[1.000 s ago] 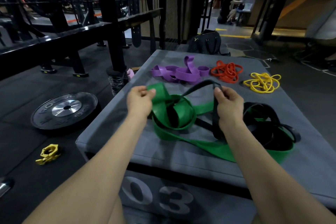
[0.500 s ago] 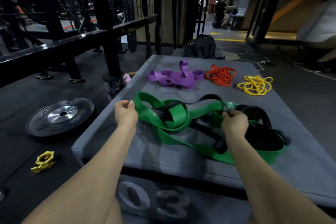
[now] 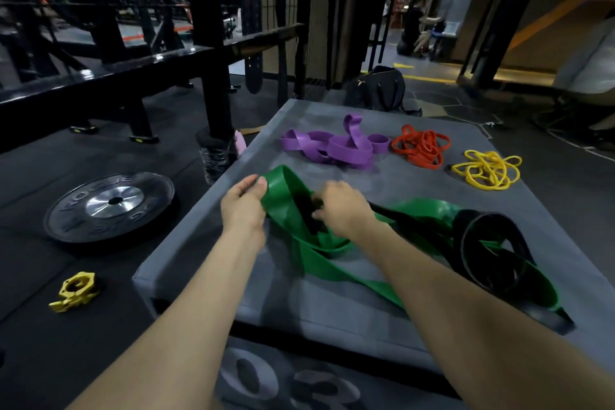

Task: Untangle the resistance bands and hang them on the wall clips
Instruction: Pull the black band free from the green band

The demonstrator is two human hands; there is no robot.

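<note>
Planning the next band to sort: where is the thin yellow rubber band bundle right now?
In the head view the thin yellow rubber band bundle lies at the far right of the grey padded box top, just right of the red rubber band bundle.

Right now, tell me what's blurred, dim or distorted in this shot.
Head view: right hand is motion-smeared on the black band; left hand is sharper on the green band; wide-angle bends the box edges; rack is dim.

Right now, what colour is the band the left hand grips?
Green band, gripped by left hand; head view.
</note>
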